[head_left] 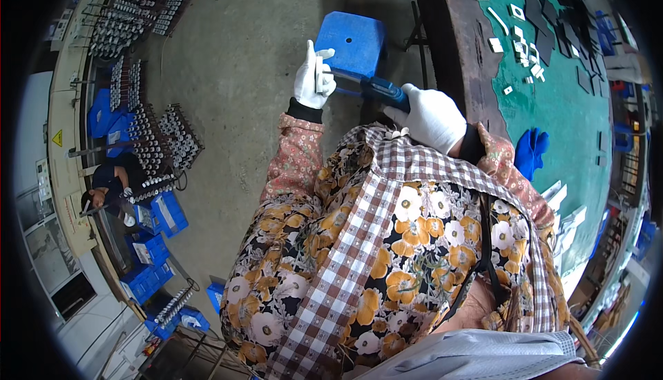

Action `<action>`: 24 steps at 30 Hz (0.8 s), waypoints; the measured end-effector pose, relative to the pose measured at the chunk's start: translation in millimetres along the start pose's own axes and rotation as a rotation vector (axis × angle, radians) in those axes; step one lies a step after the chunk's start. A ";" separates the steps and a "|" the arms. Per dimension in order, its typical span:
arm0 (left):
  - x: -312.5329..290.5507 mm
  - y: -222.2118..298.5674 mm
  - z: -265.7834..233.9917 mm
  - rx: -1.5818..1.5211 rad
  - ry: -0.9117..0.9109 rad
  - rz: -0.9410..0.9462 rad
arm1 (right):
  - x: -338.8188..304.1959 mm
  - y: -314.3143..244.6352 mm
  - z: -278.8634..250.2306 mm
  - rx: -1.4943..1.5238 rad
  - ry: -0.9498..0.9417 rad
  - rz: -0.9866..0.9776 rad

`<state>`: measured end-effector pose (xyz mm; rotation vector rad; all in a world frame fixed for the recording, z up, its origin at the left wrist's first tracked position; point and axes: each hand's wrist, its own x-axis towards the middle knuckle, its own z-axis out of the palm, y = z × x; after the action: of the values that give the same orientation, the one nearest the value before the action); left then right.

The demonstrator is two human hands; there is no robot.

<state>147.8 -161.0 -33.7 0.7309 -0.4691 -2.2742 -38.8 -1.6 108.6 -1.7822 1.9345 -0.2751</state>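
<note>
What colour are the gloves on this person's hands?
The left glove and right glove are both white, seen best in the head view.

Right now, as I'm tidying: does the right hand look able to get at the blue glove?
Probably not without letting go: the right hand has its grip on a blue tool. Otherwise, the blue glove looks uncovered on the green table.

1. Diffuse light is covering the gray floor (231,76).
2. Soft shadow is gathering beside the blue stool (353,34), upper center.
3. A bright streak (627,333) is glaring at lower right.
4. Fisheye distortion is bending the sides inside black corners.
</note>
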 end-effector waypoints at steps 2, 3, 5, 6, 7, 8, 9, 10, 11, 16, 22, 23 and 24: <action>-0.2 -3.2 -3.1 0.036 -0.008 0.028 | -0.9 0.1 -0.4 0.007 0.012 0.004; 0.7 -2.3 -9.2 -0.045 -0.089 -0.028 | -3.8 -0.3 -0.6 -0.005 -0.017 -0.020; -0.1 -2.2 -6.7 -0.125 -0.170 -0.093 | -5.3 2.1 3.6 0.007 -0.038 -0.027; 0.1 -3.2 -5.0 -0.195 -0.227 -0.118 | -3.1 2.5 2.0 0.008 -0.038 -0.024; -3.0 -2.9 -2.7 -0.267 -0.281 -0.135 | -0.1 0.6 -2.7 0.011 -0.030 0.007; -2.0 -4.1 -6.5 -0.268 -0.279 -0.132 | 1.2 -1.2 -6.6 0.014 -0.023 0.038; 0.9 -6.1 -12.6 -0.364 -0.311 -0.125 | -1.5 -2.5 -8.4 -0.022 -0.054 0.012; 3.2 -5.3 -10.2 -0.457 -0.348 -0.125 | -3.3 -1.3 -5.8 -0.020 -0.052 0.015; 3.8 -3.8 -8.9 -0.393 -0.442 -0.090 | -5.3 0.4 -0.3 -0.003 -0.052 -0.007; 3.3 -0.6 3.6 -0.274 -0.344 -0.102 | -6.0 6.2 3.8 0.025 -0.072 -0.029; 2.8 -2.3 2.9 -0.247 -0.413 -0.079 | -5.6 3.3 2.1 0.024 -0.019 -0.026; 2.2 -2.2 2.9 -0.240 -0.453 -0.078 | -6.1 3.0 1.9 0.026 -0.019 -0.026; 1.3 -2.1 2.8 -0.232 -0.494 -0.077 | -7.0 2.4 1.4 0.032 -0.026 -0.017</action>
<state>144.3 -160.1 -33.1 0.0654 -0.3931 -2.5256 -40.0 5.8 107.8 -1.7743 1.8873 -0.2864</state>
